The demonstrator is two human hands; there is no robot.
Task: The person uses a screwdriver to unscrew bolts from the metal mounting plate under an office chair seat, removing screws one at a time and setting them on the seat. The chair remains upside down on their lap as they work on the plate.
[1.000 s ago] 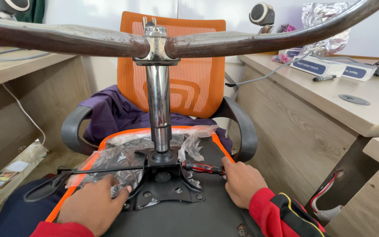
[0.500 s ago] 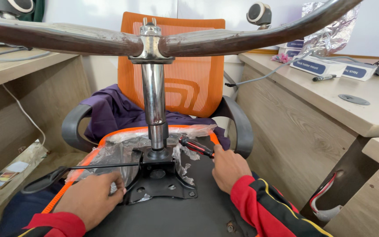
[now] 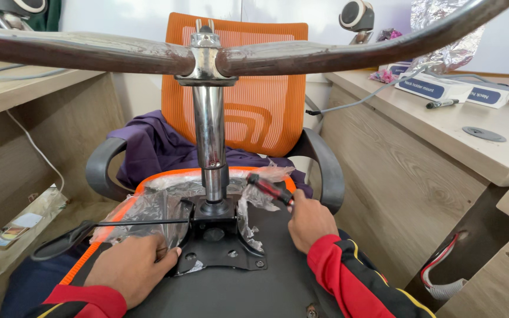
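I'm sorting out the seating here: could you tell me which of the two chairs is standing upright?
The orange mesh-backed chair behind stands upright, a purple cloth on its seat. The near chair is overturned, its black mounting plate and chrome column pointing up.

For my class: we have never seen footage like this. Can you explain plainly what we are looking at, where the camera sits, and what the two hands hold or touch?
There is no machine here: a person works with bare hands, and the single camera is worn on their head, looking down.

In front lies an upturned chair seat, partly in clear plastic wrap. A black metal plate is on its underside, and a shiny metal column rises from it to chrome legs spreading overhead.

The left hand presses beside the plate. The right hand holds a screwdriver with a red-and-black handle.

Behind stands an orange chair with purple cloth on it, between wooden desks.
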